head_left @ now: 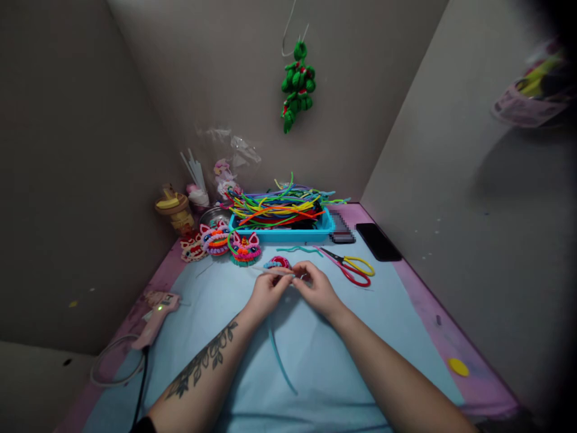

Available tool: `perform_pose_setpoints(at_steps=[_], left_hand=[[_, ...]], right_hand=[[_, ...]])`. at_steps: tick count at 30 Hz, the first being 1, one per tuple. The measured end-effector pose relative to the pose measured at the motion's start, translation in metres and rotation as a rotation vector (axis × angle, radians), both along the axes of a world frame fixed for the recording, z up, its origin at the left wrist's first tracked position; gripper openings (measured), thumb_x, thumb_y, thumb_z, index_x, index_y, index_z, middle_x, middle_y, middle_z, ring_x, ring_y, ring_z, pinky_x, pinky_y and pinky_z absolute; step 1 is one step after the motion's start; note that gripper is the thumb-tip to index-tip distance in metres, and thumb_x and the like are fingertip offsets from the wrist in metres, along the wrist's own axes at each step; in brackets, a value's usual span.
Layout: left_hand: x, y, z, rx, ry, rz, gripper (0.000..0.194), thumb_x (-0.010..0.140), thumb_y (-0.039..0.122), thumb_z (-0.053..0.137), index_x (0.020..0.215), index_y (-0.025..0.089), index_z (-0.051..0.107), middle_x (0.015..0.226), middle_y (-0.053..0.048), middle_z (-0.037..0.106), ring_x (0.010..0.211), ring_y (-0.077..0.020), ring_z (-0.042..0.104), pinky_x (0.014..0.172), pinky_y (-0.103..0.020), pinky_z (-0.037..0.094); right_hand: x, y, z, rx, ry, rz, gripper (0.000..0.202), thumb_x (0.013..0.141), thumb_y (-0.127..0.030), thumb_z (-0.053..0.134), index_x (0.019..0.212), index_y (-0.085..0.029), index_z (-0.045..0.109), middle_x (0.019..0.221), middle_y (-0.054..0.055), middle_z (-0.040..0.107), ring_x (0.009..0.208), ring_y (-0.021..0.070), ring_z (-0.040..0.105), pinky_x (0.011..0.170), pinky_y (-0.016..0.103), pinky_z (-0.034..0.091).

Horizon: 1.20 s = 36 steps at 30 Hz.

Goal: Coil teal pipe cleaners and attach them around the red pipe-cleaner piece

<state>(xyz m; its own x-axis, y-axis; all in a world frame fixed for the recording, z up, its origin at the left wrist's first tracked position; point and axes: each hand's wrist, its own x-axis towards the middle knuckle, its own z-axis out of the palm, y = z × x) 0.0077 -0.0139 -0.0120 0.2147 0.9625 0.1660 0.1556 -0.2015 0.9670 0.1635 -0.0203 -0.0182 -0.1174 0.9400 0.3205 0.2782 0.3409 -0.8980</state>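
Note:
Both hands meet over the middle of the blue cloth [216,337]. My left hand [270,288] is closed, its thumb and fingers pinching a pale pipe cleaner [270,272]. Close against it, my right hand [314,285] is pinched too, thumb near the left thumb, on the same pale strand. Just beyond the fingertips shows a pink and blue coiled piece [277,263], partly hidden by the hands. A light blue pipe cleaner [280,355] hangs or lies below my left hand, curving toward the front.
Behind stands a blue tray [282,236] of colourful pipe cleaners. Finished cat-like figures [244,248] sit left of it. Scissors [349,264] and a black phone [378,242] lie right. A pink glue gun [157,319] with its cord lies left.

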Motion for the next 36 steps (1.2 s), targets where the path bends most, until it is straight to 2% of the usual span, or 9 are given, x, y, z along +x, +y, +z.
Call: perform_pose_setpoints(at_steps=[4, 7, 10, 14, 18, 27, 31, 36], left_hand=[[-0.0055, 0.0029, 0.0009, 0.151, 0.081, -0.041, 0.016, 0.081, 0.025, 0.058, 0.087, 0.016, 0.07, 0.09, -0.008, 0.07, 0.087, -0.0201, 0.062, 0.082, -0.033, 0.047], [-0.0084, 0.005, 0.0019, 0.252, 0.095, -0.056, 0.014, 0.08, 0.022, 0.059, 0.085, 0.017, 0.071, 0.086, -0.008, 0.067, 0.086, -0.0201, 0.061, 0.082, -0.035, 0.046], [-0.01, 0.0063, 0.002, 0.249, 0.101, -0.053, 0.015, 0.078, 0.023, 0.062, 0.087, 0.016, 0.072, 0.086, -0.008, 0.066, 0.086, -0.0202, 0.06, 0.08, -0.034, 0.047], [-0.011, 0.0076, 0.0037, 0.184, 0.121, 0.005, 0.011, 0.075, 0.022, 0.064, 0.082, 0.017, 0.071, 0.089, -0.008, 0.068, 0.084, -0.0199, 0.061, 0.075, -0.031, 0.047], [-0.0105, 0.0088, 0.0064, 0.191, 0.142, 0.029, 0.01, 0.076, 0.024, 0.063, 0.075, 0.017, 0.07, 0.077, -0.005, 0.067, 0.076, -0.0178, 0.061, 0.07, -0.029, 0.046], [-0.0075, 0.0079, 0.0059, 0.096, 0.108, 0.036, 0.016, 0.076, 0.029, 0.064, 0.08, 0.016, 0.073, 0.077, -0.006, 0.066, 0.075, -0.0182, 0.061, 0.068, -0.028, 0.046], [-0.008, 0.008, 0.0062, 0.051, 0.071, 0.03, 0.017, 0.075, 0.029, 0.064, 0.079, 0.015, 0.073, 0.077, -0.006, 0.066, 0.074, -0.0181, 0.061, 0.069, -0.029, 0.046], [-0.0073, 0.0087, 0.0033, 0.026, 0.047, 0.027, 0.017, 0.073, 0.03, 0.066, 0.078, 0.016, 0.072, 0.077, -0.006, 0.066, 0.074, -0.0179, 0.061, 0.069, -0.029, 0.046]], right_hand=[[0.0013, 0.0008, 0.0046, -0.222, 0.127, 0.076, 0.02, 0.08, -0.037, 0.053, 0.081, -0.018, 0.059, 0.068, 0.0, 0.057, 0.062, 0.0137, 0.053, 0.058, 0.025, 0.042], [0.0033, 0.0008, 0.0059, -0.32, 0.156, 0.164, 0.028, 0.078, -0.044, 0.056, 0.073, -0.017, 0.059, 0.058, -0.003, 0.049, 0.053, 0.0112, 0.045, 0.051, 0.023, 0.035], [0.005, 0.001, 0.0037, -0.362, 0.209, 0.215, 0.031, 0.078, -0.047, 0.058, 0.069, -0.017, 0.057, 0.055, -0.005, 0.047, 0.051, 0.0098, 0.042, 0.05, 0.022, 0.032], [0.0047, 0.0021, 0.0002, -0.41, 0.274, 0.185, 0.033, 0.077, -0.049, 0.06, 0.069, -0.018, 0.056, 0.055, -0.005, 0.048, 0.048, 0.009, 0.042, 0.047, 0.021, 0.032], [0.0037, 0.0032, 0.0009, -0.396, 0.333, 0.136, 0.031, 0.076, -0.047, 0.061, 0.068, -0.018, 0.055, 0.055, -0.005, 0.049, 0.047, 0.0081, 0.042, 0.047, 0.021, 0.033], [0.0037, 0.004, 0.0038, -0.351, 0.273, 0.055, 0.03, 0.076, -0.048, 0.059, 0.075, -0.019, 0.055, 0.055, -0.005, 0.048, 0.048, 0.0094, 0.043, 0.047, 0.022, 0.034], [0.0017, 0.0036, 0.0058, -0.333, 0.268, 0.037, 0.024, 0.074, -0.042, 0.061, 0.076, -0.019, 0.054, 0.059, -0.005, 0.049, 0.051, 0.0098, 0.045, 0.05, 0.022, 0.038], [0.0001, 0.0054, 0.0015, -0.224, 0.227, -0.031, 0.018, 0.073, -0.035, 0.062, 0.074, -0.019, 0.055, 0.066, -0.002, 0.052, 0.061, 0.0118, 0.048, 0.057, 0.024, 0.043]])
